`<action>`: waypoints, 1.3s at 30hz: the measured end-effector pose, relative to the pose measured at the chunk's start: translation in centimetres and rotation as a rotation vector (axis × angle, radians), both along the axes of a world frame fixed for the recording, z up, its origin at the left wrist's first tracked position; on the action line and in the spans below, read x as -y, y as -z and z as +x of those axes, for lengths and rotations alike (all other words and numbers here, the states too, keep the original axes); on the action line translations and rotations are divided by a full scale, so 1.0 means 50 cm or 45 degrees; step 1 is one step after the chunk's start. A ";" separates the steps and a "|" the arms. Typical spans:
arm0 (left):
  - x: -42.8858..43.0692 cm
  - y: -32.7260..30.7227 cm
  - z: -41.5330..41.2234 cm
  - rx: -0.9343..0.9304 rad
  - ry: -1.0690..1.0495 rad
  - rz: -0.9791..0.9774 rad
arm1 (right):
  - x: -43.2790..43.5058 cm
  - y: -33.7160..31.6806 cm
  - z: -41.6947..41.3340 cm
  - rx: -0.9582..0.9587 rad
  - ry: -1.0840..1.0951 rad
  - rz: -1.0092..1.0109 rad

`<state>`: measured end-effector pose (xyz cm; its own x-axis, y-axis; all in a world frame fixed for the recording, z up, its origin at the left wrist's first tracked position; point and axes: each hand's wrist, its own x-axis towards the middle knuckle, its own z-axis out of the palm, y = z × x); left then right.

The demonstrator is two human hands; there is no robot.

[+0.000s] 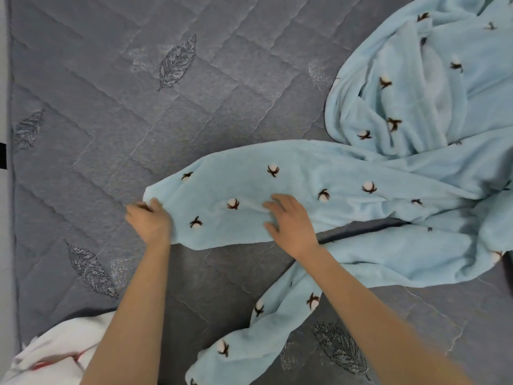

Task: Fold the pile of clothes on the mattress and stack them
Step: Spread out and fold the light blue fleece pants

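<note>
A light blue fleece garment (402,173) with small brown-and-white cotton-boll prints lies spread over the grey quilted mattress (111,107). One long part reaches left across the middle, another runs down toward the bottom edge, and the rest is bunched at the upper right. My left hand (150,220) grips the left end of the long part, fingers curled over its edge. My right hand (288,220) lies flat on the same part, fingers spread and pressing the fabric down.
A white cloth with red marks (52,354) lies at the bottom left corner. The mattress edge (11,190) runs down the left side of the view. Bare quilted surface with leaf embroidery fills the upper left.
</note>
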<state>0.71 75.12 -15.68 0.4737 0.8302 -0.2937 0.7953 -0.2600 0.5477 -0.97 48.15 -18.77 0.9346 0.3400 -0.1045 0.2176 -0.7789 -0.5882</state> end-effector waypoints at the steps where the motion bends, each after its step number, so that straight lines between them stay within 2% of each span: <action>1: -0.007 0.000 0.003 -0.070 -0.027 -0.099 | -0.005 -0.001 -0.006 0.005 -0.017 -0.024; 3: -0.010 -0.004 0.004 -0.150 0.007 -0.139 | -0.025 -0.004 -0.016 0.031 -0.079 -0.083; 9: -0.011 -0.021 0.008 0.102 0.067 -0.098 | -0.130 -0.010 -0.044 0.051 -0.288 -0.190; 12: -0.050 -0.025 0.010 0.175 0.116 -0.029 | -0.180 -0.001 -0.059 0.084 -0.291 -0.191; 15: -0.096 -0.037 0.015 0.204 0.151 -0.034 | -0.206 0.025 -0.063 0.229 -0.225 -0.118; 19: -0.144 -0.055 0.041 0.306 -0.129 -0.296 | -0.204 0.028 -0.076 0.226 -0.213 0.093; 21: -0.152 -0.062 0.058 0.413 -0.246 -0.428 | -0.194 0.022 -0.091 0.172 -0.202 0.117; 23: -0.150 -0.056 0.066 0.525 -0.301 -0.591 | -0.187 0.020 -0.099 0.121 -0.178 0.102; 25: -0.140 -0.041 0.059 0.538 -0.271 -0.695 | -0.185 0.022 -0.097 0.137 -0.168 0.078; 29: -0.114 -0.006 0.003 0.139 0.055 -0.368 | -0.179 0.010 -0.083 0.120 -0.110 0.060; 31: -0.097 0.003 -0.031 0.049 0.161 -0.216 | -0.163 0.006 -0.067 0.094 -0.040 0.028; 34: -0.076 0.010 -0.074 0.148 0.350 -0.081 | -0.120 0.006 -0.021 0.023 0.096 -0.137; 39: -0.072 -0.009 -0.109 0.358 0.160 0.021 | -0.011 -0.010 0.069 -0.073 0.329 -0.307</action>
<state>-4.73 78.70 -15.23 0.6338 0.7637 -0.1232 0.5741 -0.3576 0.7366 2.50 48.72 -18.25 0.9768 0.0522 -0.2079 -0.0330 -0.9217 -0.3866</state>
